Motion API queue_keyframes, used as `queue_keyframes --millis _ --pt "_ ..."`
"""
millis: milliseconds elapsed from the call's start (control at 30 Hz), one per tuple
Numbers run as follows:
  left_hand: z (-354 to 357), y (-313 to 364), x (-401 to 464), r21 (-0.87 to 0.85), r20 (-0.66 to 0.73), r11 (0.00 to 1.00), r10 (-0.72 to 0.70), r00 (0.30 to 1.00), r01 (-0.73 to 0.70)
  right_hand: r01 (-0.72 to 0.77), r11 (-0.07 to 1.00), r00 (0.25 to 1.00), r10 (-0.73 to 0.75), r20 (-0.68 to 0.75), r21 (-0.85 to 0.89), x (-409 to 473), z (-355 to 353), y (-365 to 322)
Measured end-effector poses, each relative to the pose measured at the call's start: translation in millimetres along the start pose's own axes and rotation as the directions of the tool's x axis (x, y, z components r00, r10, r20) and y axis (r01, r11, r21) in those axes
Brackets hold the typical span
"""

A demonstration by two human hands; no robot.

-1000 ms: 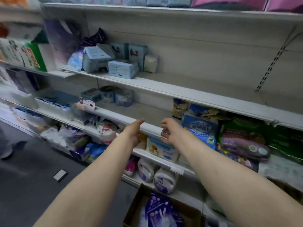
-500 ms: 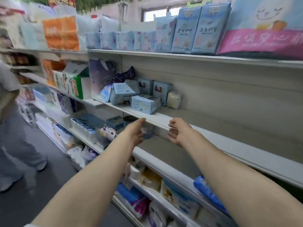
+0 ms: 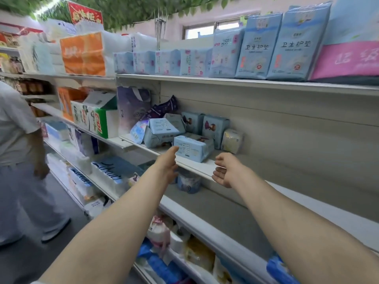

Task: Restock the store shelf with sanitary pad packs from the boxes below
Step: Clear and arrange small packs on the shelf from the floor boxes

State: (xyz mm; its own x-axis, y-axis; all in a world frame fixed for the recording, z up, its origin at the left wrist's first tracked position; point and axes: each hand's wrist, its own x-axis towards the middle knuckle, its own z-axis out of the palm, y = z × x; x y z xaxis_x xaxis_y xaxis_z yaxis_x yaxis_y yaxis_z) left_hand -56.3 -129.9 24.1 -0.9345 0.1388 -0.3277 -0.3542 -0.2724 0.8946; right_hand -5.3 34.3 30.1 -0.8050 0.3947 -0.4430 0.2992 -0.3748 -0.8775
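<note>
Head view: both hands reach toward the shelf [image 3: 196,168], holding nothing. Left hand [image 3: 167,163] has straight fingers near a light-blue pad pack [image 3: 192,148]; right hand [image 3: 226,171] fingers loosely curled, apart

Upper left of the frame has big orange-and-white paper packs [image 3: 82,55] stacked on the top shelf, with a red sign [image 3: 85,15] behind and fake green leaves [image 3: 127,9] strung along the ceiling. Small window [image 3: 200,30] up at top centre. Far left, another person in a white shirt [image 3: 14,128] stands in the aisle. Green-and-white tissue boxes [image 3: 98,121] sit mid-left.
</note>
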Motion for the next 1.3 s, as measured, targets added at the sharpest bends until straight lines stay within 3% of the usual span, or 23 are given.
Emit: queue_keyframes --millis 133,367,433,500,633,800,1000,1300 --pt "-7 24 33 -0.013 0.013 0.999 0.034 0.999 -0.034 0.002 1.000 0.998 0.000 -0.065 0.020 22 34 -8" --pt "-34 71 127 -0.177 -0.359 0.969 0.099 0.928 -0.173 0.082 0.994 0.984 -0.069 -0.166 0.075 55 82 -31" --pt "-43 81 149 -0.105 -0.394 0.974 0.143 0.908 -0.199 0.088 0.991 0.978 -0.067 -0.199 0.098 64 90 -34" --pt "-53 90 171 -0.035 -0.389 0.970 0.210 0.897 -0.242 0.101 0.990 0.970 -0.078 -0.229 0.094 77 100 -37" --pt "-58 94 202 -0.071 -0.316 0.962 0.229 0.921 -0.263 0.140 0.987 0.959 -0.114 -0.258 0.083 98 108 -39" --pt "-56 84 235 -0.113 -0.223 0.976 0.157 0.962 -0.185 0.163 0.979 0.944 -0.119 -0.307 0.122 119 104 -39" --pt "-55 89 212 -0.101 -0.264 0.976 0.163 0.951 -0.195 0.176 0.976 0.930 -0.122 -0.347 0.129 115 117 -37" --pt "-52 87 224 -0.082 -0.255 0.996 0.014 0.967 -0.036 0.232 0.964 0.889 -0.156 -0.430 0.130 134 115 -27"
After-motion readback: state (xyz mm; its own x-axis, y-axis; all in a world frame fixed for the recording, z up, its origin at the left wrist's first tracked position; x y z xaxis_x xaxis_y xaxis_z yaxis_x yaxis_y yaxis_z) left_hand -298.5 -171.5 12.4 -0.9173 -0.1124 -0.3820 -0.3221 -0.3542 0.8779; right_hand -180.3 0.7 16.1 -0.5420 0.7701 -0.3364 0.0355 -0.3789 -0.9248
